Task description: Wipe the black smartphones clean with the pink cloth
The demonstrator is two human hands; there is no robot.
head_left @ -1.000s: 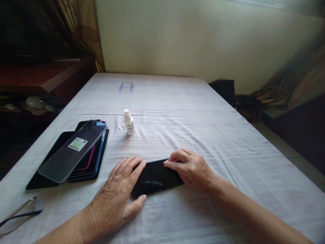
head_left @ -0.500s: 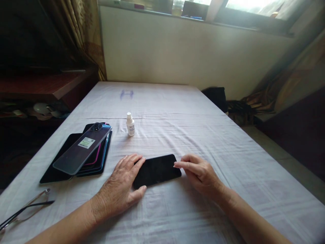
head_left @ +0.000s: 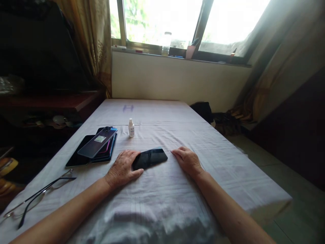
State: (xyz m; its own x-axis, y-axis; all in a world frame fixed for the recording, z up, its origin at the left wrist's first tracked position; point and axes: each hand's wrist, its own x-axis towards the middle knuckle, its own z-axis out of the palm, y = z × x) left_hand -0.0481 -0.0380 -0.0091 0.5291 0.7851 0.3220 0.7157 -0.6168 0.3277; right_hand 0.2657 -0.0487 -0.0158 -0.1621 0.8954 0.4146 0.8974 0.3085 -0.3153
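A black phone (head_left: 150,158) lies screen-up on the white sheet (head_left: 162,189). My left hand (head_left: 123,167) lies flat on the sheet, its fingers touching the phone's left end and its thumb under the near edge. My right hand (head_left: 187,160) rests flat on the sheet just right of the phone, apart from it and holding nothing.
A stack of phones (head_left: 98,148) lies to the left, with a small white bottle (head_left: 131,128) behind it. Eyeglasses (head_left: 38,197) lie at the near left. Beyond are a wall and a window sill with a jar (head_left: 166,43). The floor drops off on the right.
My right hand has come off the phone and settled on the sheet beside it. The view has tilted up, showing the window. My left hand stays at the phone's left end.
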